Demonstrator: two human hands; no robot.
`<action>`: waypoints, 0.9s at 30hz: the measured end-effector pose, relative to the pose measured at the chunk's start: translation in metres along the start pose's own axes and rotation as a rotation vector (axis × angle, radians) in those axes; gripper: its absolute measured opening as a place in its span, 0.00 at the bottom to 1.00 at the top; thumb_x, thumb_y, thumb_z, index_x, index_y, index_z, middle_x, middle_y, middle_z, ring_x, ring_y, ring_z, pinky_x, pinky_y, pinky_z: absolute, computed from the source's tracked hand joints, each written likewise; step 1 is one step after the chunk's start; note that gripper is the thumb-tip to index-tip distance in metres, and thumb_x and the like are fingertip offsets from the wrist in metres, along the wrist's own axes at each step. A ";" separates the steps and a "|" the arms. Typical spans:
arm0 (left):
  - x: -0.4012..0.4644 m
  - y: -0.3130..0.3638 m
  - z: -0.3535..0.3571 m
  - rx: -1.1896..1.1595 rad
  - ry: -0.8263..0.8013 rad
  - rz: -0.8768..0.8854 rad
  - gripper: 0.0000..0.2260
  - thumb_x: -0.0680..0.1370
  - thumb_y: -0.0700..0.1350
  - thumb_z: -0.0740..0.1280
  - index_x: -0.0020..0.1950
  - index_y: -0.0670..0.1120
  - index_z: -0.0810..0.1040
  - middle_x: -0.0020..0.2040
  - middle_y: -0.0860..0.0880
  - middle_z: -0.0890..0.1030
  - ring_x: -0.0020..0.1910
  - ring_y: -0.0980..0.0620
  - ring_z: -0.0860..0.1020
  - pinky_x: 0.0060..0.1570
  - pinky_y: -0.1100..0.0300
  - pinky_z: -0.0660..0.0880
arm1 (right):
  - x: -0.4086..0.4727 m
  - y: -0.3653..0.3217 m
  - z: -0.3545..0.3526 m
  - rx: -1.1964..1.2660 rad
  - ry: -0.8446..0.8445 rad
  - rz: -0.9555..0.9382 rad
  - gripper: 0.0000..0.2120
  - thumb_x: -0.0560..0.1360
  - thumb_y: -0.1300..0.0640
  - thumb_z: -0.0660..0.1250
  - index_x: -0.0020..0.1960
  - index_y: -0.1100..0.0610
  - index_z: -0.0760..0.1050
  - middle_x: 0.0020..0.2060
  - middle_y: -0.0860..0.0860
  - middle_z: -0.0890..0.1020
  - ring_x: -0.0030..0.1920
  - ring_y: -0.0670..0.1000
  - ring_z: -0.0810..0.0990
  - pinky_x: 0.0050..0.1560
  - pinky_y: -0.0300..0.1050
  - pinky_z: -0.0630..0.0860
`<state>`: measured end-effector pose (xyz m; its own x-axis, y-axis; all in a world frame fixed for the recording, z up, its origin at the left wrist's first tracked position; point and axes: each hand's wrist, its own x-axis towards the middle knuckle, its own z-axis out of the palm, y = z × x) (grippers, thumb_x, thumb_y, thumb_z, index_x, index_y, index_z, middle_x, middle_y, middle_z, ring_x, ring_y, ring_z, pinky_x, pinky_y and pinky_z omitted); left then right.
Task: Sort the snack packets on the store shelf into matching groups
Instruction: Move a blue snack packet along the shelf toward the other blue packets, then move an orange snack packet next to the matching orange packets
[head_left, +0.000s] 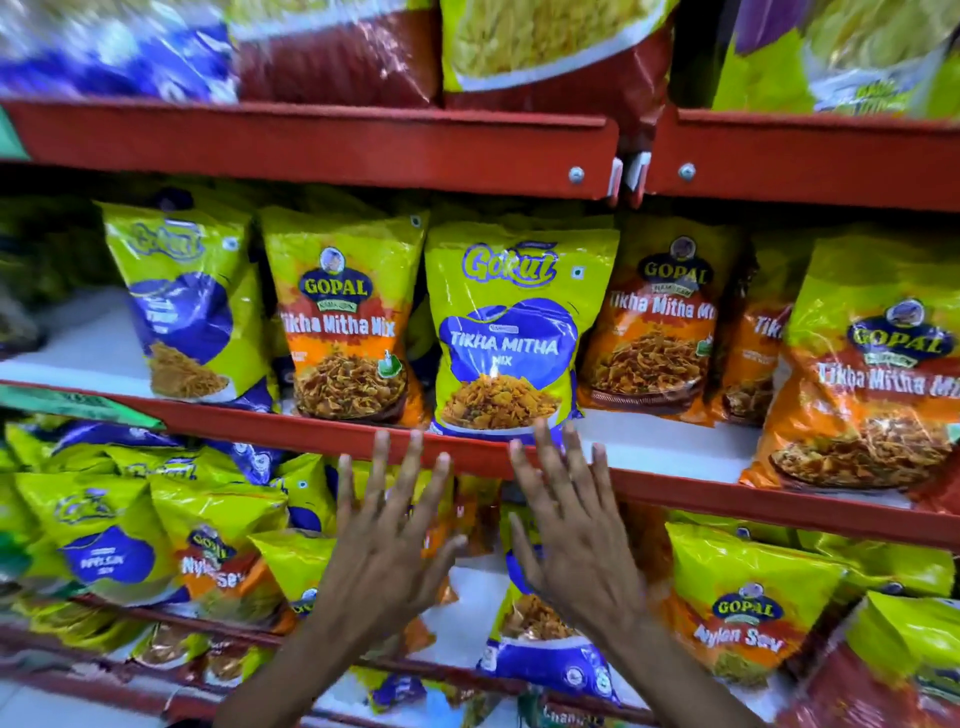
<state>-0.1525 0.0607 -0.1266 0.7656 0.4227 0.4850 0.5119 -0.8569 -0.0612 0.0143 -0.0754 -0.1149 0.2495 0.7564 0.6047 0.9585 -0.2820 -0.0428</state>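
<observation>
On the middle shelf (311, 426) I count six standing packets: two Gokul packets, one at centre (506, 327) and one toward the left (187, 301), and four Gopal Tikha Mitha Mix packets (345, 317), (657, 317), (753, 358), (872, 374). My two hands, left (387, 540) and right (571, 535), are spread at lower centre. Packets on the other shelves are too blurred and overlapped to count.

You can see your two hands and part of each arm. Your left hand (387, 540) is bare, with no glove, ring or watch. Your right hand (571, 540) is bare too. Your nails are short and plain. Both arms are bare as far down as you can see, and no sleeve shows on either one.
</observation>
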 end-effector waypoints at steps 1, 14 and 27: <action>0.006 -0.008 -0.010 0.017 0.028 -0.024 0.34 0.78 0.64 0.58 0.79 0.48 0.57 0.81 0.42 0.54 0.81 0.36 0.49 0.74 0.29 0.53 | 0.011 -0.008 0.000 -0.009 -0.011 -0.008 0.33 0.78 0.47 0.61 0.79 0.52 0.54 0.80 0.55 0.55 0.81 0.56 0.50 0.78 0.62 0.53; 0.062 -0.128 -0.035 -0.083 0.155 -0.296 0.37 0.79 0.63 0.54 0.80 0.43 0.49 0.82 0.41 0.48 0.82 0.41 0.45 0.79 0.41 0.51 | 0.137 -0.104 0.036 0.307 -0.033 0.050 0.34 0.80 0.45 0.56 0.79 0.59 0.49 0.81 0.55 0.53 0.80 0.53 0.51 0.79 0.50 0.57; 0.100 -0.170 -0.006 -0.816 0.133 -0.411 0.26 0.73 0.59 0.69 0.66 0.45 0.74 0.56 0.47 0.85 0.55 0.47 0.83 0.51 0.54 0.79 | 0.181 -0.098 0.064 0.680 -0.140 0.423 0.20 0.76 0.48 0.69 0.62 0.59 0.72 0.55 0.55 0.85 0.53 0.57 0.83 0.45 0.41 0.72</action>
<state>-0.1655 0.2463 -0.0628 0.5073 0.7460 0.4314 0.2616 -0.6103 0.7478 -0.0261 0.1267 -0.0523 0.5810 0.7458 0.3259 0.6424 -0.1744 -0.7463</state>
